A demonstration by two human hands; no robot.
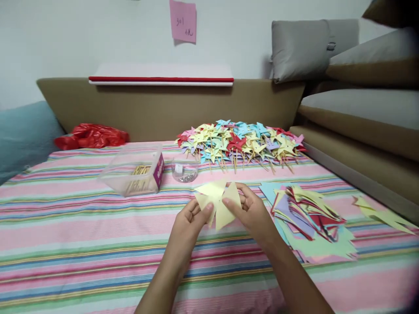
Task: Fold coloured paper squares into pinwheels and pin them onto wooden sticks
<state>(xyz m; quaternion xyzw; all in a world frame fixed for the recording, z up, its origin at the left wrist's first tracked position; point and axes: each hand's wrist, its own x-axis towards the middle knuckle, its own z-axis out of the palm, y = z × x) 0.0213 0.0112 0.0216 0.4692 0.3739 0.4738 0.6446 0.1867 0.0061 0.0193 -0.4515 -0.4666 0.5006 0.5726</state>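
A pale yellow paper pinwheel piece [220, 211], cut into pointed flaps, is held up over the striped cloth between both of my hands. My left hand [190, 220] grips its left side, thumb lying on the front near the middle. On the right, my right hand [252, 211] pinches another flap, with the thumb in front and fingers behind the paper. Parts of the fingers are hidden behind the sheet. Beyond the hands stands a round clear container [185, 171] with small metal pieces in it.
A clear plastic box [119, 181] with wooden sticks stands at the left. Finished pinwheels [240, 144] lie heaped at the back. Stacked cut paper sheets [314, 218] and a loose yellow piece [381, 213] are at right. A red plastic bag [93, 136] lies back left; cushions [366, 126] border the right.
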